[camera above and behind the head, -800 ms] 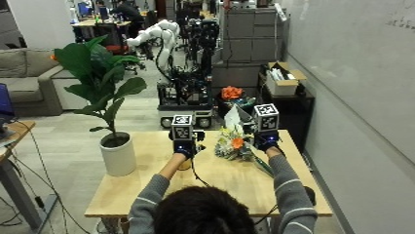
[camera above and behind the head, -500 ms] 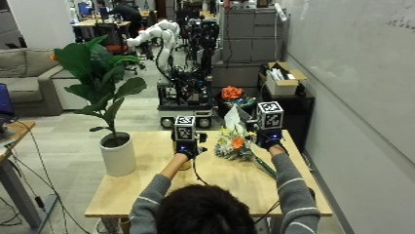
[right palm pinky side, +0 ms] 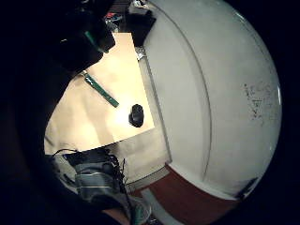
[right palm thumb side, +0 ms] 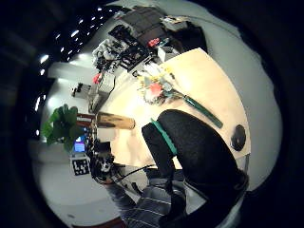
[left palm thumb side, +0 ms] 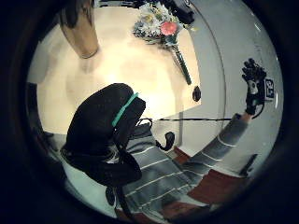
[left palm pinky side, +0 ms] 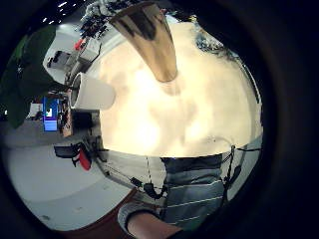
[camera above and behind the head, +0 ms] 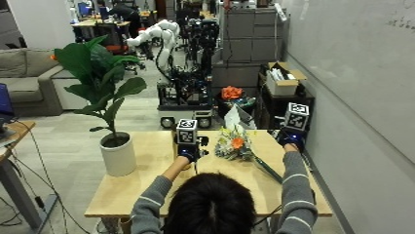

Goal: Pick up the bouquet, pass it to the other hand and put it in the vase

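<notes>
The bouquet of white, yellow and orange flowers with a green wrapped stem [camera above and behind the head: 236, 145] lies flat on the light wooden table [camera above and behind the head: 136, 190], unmoved. The left hand [camera above and behind the head: 189, 152] hovers where it was, fingers unreadable. The right hand [camera above and behind the head: 291, 138] has lifted further off the bouquet, fingers spread, holding nothing.

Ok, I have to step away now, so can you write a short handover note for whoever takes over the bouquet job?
Left hand: raised above the table, holding nothing.
Right hand: raised at the table's right edge, fingers spread, holding nothing.
Bouquet: lying flat on the table between the hands, stems toward the right front.
Vase: gold, upright on the table by the left hand, no flowers in it.
Done: nothing.
Left: pick up the bouquet, pass it across, put it in the vase.
</notes>
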`<state>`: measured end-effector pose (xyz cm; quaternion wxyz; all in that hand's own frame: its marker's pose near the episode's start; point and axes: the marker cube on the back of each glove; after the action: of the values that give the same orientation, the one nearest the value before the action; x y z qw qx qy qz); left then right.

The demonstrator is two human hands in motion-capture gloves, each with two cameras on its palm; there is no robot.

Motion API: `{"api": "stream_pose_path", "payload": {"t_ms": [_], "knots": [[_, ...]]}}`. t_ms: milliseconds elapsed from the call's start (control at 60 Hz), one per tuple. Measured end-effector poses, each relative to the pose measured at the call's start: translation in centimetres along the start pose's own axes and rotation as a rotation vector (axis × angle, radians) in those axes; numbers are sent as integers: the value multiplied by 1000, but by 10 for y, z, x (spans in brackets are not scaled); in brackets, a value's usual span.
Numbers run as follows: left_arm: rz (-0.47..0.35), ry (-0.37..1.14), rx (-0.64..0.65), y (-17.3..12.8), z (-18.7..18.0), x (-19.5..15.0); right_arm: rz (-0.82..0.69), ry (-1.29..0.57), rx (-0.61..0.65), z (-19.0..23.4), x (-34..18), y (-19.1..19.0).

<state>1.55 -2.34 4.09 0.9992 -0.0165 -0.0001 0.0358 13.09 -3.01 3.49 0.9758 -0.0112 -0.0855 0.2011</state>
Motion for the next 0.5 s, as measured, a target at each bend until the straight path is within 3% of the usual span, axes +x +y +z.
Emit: {"api": "stream_pose_path", "payload": {"t_ms": [117, 217, 300, 367, 433, 500], "knots": [[2, 9, -8, -6, 9, 4, 21, -46, -44, 43, 16, -18], [-8, -24, -25, 20, 3, 10, 29, -41, -67, 79, 23, -27], [49, -10, -27, 27, 5, 16, 72, -17, -39, 93, 25, -13], [31, -6, -42, 12, 20, 12, 74, -16, -31, 108, 25, -7], [1, 3, -73, 23, 18, 12, 58, -19, -89, 137, 25, -9], [9, 16, -64, 13, 27, 11, 31, -38, -127, 165, 24, -11]]}}
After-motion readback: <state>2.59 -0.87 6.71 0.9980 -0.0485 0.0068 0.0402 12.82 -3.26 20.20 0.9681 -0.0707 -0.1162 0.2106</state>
